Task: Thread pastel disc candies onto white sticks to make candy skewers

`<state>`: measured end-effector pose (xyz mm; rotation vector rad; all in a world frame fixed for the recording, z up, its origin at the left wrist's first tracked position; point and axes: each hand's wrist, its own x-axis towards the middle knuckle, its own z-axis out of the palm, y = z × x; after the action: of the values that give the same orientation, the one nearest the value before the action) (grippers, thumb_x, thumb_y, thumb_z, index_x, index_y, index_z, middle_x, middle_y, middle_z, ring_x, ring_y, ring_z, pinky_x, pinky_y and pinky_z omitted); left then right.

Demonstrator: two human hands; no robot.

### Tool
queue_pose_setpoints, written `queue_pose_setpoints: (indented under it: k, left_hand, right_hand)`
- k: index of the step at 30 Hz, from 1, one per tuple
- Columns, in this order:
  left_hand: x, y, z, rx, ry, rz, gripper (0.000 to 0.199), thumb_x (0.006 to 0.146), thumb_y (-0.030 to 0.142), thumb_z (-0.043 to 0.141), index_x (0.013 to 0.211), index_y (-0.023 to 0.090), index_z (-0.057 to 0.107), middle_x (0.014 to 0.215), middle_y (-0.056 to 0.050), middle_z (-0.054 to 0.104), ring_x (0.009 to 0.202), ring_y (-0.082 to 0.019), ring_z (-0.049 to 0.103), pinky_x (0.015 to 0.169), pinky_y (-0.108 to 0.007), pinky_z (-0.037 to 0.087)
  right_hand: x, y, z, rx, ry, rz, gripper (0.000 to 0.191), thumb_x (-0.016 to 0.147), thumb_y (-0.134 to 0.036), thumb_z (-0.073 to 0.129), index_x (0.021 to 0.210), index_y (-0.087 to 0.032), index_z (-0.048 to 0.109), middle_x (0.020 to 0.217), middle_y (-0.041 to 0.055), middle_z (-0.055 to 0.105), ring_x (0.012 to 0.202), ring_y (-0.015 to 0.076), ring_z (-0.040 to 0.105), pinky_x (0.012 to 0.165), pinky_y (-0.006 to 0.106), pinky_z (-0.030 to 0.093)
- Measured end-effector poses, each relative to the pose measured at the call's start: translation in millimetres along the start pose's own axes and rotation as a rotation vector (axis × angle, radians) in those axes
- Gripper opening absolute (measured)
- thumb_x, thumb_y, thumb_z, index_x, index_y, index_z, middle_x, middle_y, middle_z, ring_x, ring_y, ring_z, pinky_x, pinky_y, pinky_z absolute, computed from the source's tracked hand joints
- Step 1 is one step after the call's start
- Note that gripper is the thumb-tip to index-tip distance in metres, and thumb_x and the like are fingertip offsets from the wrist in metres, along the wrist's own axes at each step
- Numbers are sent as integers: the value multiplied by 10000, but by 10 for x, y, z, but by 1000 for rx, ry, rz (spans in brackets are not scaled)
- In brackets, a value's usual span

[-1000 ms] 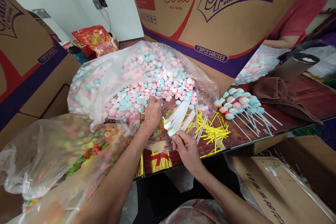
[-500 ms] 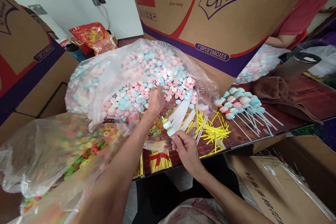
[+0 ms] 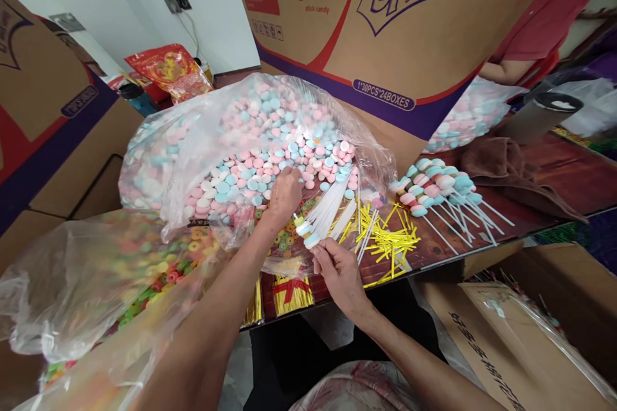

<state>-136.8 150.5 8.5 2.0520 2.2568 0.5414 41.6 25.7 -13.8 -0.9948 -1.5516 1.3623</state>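
My left hand (image 3: 285, 194) is at the front edge of the heap of pink, white and blue candies (image 3: 248, 173) in a clear bag. Its fingers are curled together, and what they hold, if anything, is hidden. Pinched in my right hand (image 3: 340, 270) is a candy skewer (image 3: 305, 231) with white, blue and yellowish pieces, its tip pointing up and left. White sticks (image 3: 328, 209) fan out just behind it. Finished-looking candy skewers (image 3: 434, 186) are piled on the right, beside yellow twist ties (image 3: 393, 237).
Large cartons stand behind (image 3: 337, 45) and at the left (image 3: 43, 103). A bag of gummy rings (image 3: 144, 289) lies front left. On the right are a brown cloth (image 3: 511, 173), a tumbler (image 3: 549, 115), an open box (image 3: 554, 270) and a person in red (image 3: 554, 13).
My left hand has moved slightly down, staying by the candies. The skewer in my right hand has tilted and shifted a little left. The whole view has shifted slightly.
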Motion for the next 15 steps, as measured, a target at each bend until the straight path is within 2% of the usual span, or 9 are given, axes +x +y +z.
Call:
queue_pose_setpoints:
  k: [4,7,12,15]
  left_hand:
    - [42,-80,-35,-83,15,-37,129,842,185,605,926,172,702,979,-126,701,954,-289,641,822,-366,461]
    - [80,-40,-58,-64,-20,-88,130,867,211,577,925,176,688,900,-100,705,888,-272,645,779,-353,459]
    - [94,143,-30,62,-91,-63,172,859,119,534,957,179,663,1008,-129,702,983,-286,647,815,-357,460]
    - [64,188,-29,62,-95,-66,178,854,116,553,986,186,650,1055,-140,690,1017,-294,643,829,-362,463]
  right_hand:
    - [-5,8,2,-10,0,1,342,997,-308,477,669,-215,496,582,-43,494,563,121,467,593,255,363]
    - [-10,8,2,-3,0,5,332,995,-308,482,677,-214,502,585,-45,491,565,121,466,595,254,365]
    - [-4,11,3,3,-3,-2,325,993,-300,485,680,-214,507,588,-45,491,565,121,461,592,254,361]
    - [-2,8,1,10,0,-14,330,992,-290,481,671,-216,500,585,-45,490,561,120,461,585,255,357]
